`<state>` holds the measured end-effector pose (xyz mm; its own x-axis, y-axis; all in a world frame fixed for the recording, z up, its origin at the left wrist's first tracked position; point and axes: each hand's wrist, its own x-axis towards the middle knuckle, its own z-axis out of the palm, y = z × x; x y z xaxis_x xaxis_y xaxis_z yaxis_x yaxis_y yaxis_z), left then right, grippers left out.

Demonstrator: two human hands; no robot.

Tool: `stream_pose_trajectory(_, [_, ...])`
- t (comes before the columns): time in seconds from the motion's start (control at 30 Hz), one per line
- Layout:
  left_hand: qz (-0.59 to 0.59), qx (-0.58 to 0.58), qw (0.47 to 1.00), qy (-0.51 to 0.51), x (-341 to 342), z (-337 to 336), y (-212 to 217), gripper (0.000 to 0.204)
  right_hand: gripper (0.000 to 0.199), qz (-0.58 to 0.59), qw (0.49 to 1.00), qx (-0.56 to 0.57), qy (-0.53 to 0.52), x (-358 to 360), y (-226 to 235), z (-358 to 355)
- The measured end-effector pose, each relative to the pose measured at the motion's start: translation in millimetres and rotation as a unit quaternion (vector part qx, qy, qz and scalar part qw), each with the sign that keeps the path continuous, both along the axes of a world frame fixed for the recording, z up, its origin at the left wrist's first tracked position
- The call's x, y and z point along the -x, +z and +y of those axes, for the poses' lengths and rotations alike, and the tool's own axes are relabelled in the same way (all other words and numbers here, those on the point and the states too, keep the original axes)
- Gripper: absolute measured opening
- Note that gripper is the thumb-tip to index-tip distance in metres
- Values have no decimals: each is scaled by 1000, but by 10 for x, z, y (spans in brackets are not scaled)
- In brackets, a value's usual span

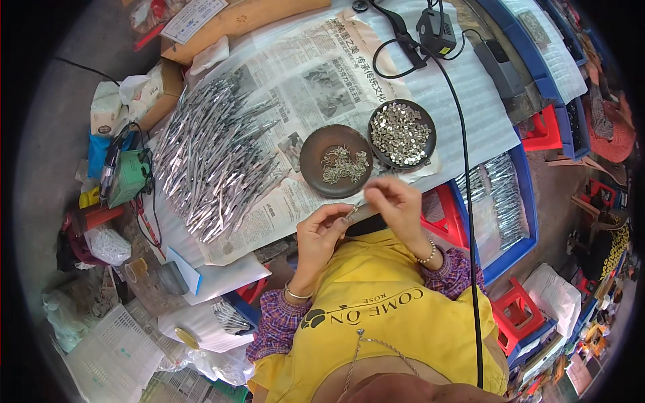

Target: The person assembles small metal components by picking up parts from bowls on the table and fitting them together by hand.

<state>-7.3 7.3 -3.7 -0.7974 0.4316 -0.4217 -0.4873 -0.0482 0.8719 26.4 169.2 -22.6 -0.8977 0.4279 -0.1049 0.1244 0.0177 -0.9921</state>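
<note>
Both hands met at the table's edge: left hand and right hand each had their grip pinched shut on one small metal piece, just below the brown dish of findings, silver clips heaped leftward.

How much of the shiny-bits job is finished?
Done, it seems: a big heap of silver pieces on the newspaper. In hand: left hand and right hand pinch one small piece. Left: clips in one bowl, discs in another.
</note>
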Motion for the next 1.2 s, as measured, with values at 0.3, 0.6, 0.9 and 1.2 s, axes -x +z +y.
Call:
stream_pose_trajectory(0.3, [2,10,1000,-19,8,-25,-4,20,11,-43,994,90,51,-42,28,49])
stream_pose_trajectory(0.6, [-3,-8,1000,-11,14,-61,16,19,17,1,995,-81,66,92,168,154])
stream_pose_trajectory(0.9, [-8,-31,999,-5,0,-137,20,21,27,25,976,-161,147,204,88,92])
stream_pose_trajectory(1.2, [6,-41,999,0,-44,-321,38,21,16,61,986,-88,129,101,70,184])
